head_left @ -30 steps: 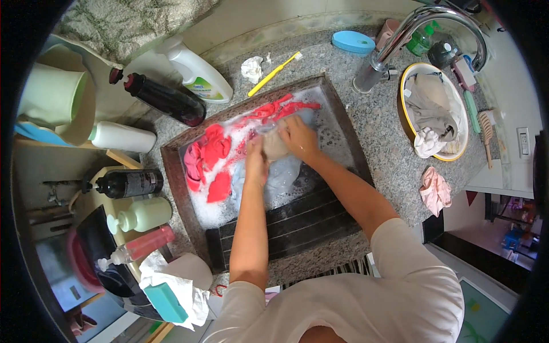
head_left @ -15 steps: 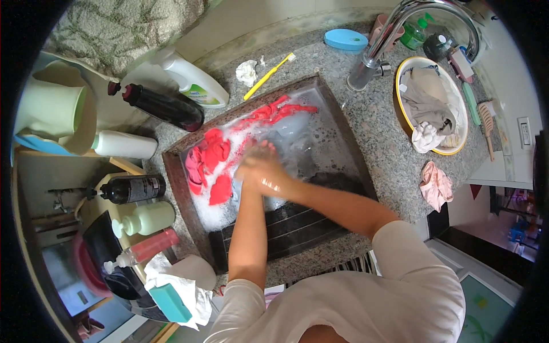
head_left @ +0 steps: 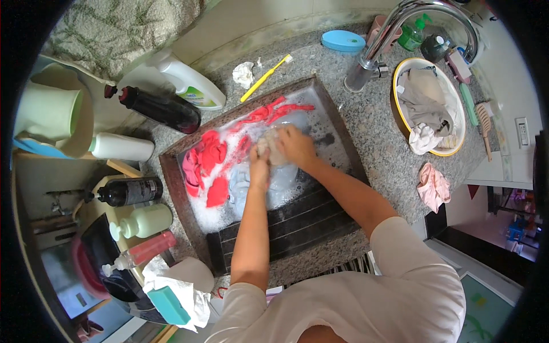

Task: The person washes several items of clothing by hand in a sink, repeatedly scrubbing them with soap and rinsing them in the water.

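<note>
Both my hands are over a stone sink [head_left: 354, 150] of soapy water. Between them is a wet beige cloth [head_left: 271, 147], bunched up, with my left hand [head_left: 260, 170] closed on its near left side and my right hand [head_left: 296, 147] closed on its right side. The fingers are slightly blurred. Below my hands a pale blue cloth [head_left: 239, 182] floats among the suds. Red clothing [head_left: 210, 153] lies to the left and along the far side of the water. A black ridged board [head_left: 291, 224] slopes along the sink's near side.
A chrome faucet [head_left: 359, 74] rises at the back right. Beside it stands a yellow-rimmed basin [head_left: 396, 108] of clothes, with a pink cloth [head_left: 433, 187] nearer. Bottles, including a dark one [head_left: 163, 110], line the left side. A yellow toothbrush [head_left: 264, 79] rests behind the sink.
My hands were pressed together over the suds; now they are apart, the right one farther right and away from me. The beige cloth now shows between them.
</note>
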Available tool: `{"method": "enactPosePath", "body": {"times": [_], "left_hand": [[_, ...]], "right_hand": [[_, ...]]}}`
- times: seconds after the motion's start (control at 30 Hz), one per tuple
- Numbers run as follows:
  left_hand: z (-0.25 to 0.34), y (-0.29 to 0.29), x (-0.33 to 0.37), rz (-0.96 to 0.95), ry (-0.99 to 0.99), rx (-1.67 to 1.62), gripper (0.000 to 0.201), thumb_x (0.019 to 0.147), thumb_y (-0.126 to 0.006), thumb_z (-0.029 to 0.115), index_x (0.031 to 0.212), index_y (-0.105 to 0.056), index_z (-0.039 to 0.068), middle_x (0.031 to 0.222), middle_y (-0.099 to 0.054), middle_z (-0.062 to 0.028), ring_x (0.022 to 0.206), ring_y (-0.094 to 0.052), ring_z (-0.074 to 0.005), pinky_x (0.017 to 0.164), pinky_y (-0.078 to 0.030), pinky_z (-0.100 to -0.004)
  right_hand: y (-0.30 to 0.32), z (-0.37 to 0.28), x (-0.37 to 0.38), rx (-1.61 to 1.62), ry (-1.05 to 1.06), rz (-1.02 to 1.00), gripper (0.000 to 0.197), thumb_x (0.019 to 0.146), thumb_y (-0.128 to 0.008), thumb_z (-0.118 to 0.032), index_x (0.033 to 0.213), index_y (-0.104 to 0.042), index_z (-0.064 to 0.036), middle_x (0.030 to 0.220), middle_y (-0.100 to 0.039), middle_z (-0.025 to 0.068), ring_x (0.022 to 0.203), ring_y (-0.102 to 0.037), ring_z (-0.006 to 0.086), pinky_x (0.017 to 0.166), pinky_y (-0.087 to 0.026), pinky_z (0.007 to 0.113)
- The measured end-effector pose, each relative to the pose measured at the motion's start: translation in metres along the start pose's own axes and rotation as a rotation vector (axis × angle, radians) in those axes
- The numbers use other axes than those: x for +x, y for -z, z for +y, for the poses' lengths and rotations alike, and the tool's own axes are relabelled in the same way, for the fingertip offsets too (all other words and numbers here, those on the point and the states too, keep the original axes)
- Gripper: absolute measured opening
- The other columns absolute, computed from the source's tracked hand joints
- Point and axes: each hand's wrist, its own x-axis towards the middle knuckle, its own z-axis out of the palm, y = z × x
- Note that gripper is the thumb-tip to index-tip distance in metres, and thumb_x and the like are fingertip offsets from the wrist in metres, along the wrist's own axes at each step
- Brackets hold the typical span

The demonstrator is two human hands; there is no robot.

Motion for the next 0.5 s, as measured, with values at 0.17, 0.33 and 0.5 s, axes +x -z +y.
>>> {"method": "enactPosePath", "body": {"times": [0.17, 0.33, 0.5], "left_hand": [[0.0, -0.027, 0.007, 0.051, 0.14, 0.814, 0.032, 0.083, -0.052, 0.018, 0.112, -0.047, 0.005, 0.09, -0.055, -0.0063, 0.07, -0.051, -0.012, 0.06, -0.042, -0.0235], [0.018, -0.017, -0.003, 0.121, 0.281, -0.151, 0.028, 0.084, -0.048, 0.027, 0.102, -0.052, 0.006, 0.094, -0.056, -0.008, 0.075, -0.053, -0.018, 0.065, -0.045, -0.0318], [0.018, 0.009, 0.022, -0.769, 0.494, -0.869, 0.019, 0.08, -0.052, 0.023, 0.095, -0.055, 0.012, 0.092, -0.059, -0.0094, 0.083, -0.059, -0.0243, 0.068, -0.05, -0.0353]], "right_hand": [[-0.052, 0.073, -0.004, 0.139, 0.175, -0.269, 0.014, 0.079, -0.047, -0.019, 0.087, -0.052, -0.0082, 0.085, -0.053, 0.0147, 0.074, -0.054, 0.0325, 0.065, -0.045, 0.041], [-0.002, -0.011, 0.019, 0.374, -0.005, -0.372, 0.014, 0.074, -0.052, -0.017, 0.083, -0.06, -0.0084, 0.075, -0.058, 0.013, 0.076, -0.057, 0.0318, 0.069, -0.045, 0.04], [-0.002, -0.085, -0.034, 0.276, 0.379, 0.138, 0.008, 0.065, -0.057, -0.019, 0.07, -0.057, -0.0124, 0.079, -0.058, 0.006, 0.075, -0.058, 0.0218, 0.065, -0.046, 0.036]]}}
